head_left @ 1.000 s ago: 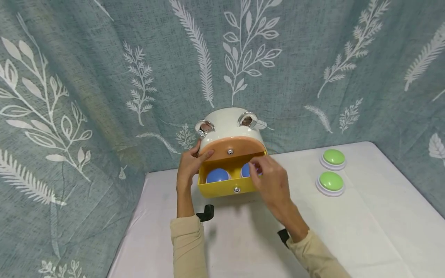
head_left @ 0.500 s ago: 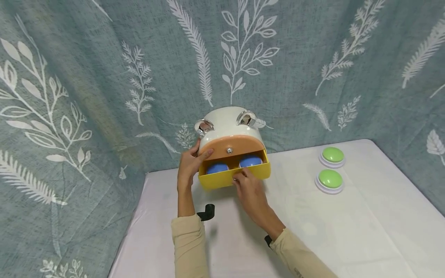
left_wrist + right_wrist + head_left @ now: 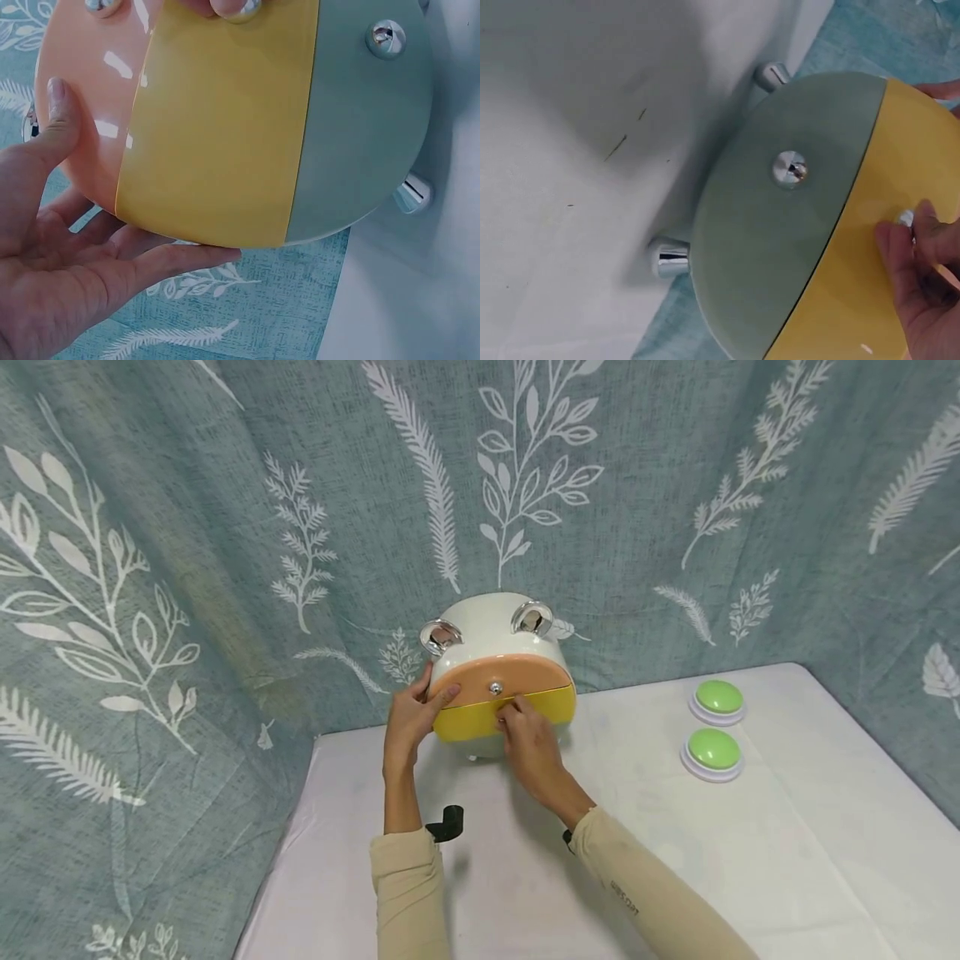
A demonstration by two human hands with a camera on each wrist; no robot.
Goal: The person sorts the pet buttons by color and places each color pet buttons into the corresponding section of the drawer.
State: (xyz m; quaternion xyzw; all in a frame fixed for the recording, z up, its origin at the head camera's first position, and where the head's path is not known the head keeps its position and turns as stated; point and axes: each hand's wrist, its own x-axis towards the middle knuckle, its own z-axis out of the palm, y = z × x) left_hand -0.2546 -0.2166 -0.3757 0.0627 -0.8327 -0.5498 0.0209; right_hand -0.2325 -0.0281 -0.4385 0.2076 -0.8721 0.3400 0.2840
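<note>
A small rounded chest of drawers (image 3: 491,622) stands on short silver feet, white on top with two silver rings. Its front has an orange drawer (image 3: 525,672), a yellow drawer (image 3: 465,722) and a grey-green drawer (image 3: 780,225). All three fronts sit flush. My left hand (image 3: 408,722) holds the chest's left side, thumb on the orange front and fingers along the side wall, as the left wrist view shows. My right hand (image 3: 532,743) pinches the silver knob (image 3: 906,218) of the yellow drawer. The blue domes seen earlier are hidden inside it.
Two green dome buttons on white bases, a rear one (image 3: 720,697) and a nearer one (image 3: 714,749), rest on the right of the white-covered table (image 3: 795,860). A leaf-patterned teal curtain (image 3: 637,510) hangs close behind the chest.
My right hand has moved from a blue dome in the yellow drawer to its knob. The drawer has slid fully in, hiding both blue domes. My left hand has stayed in place.
</note>
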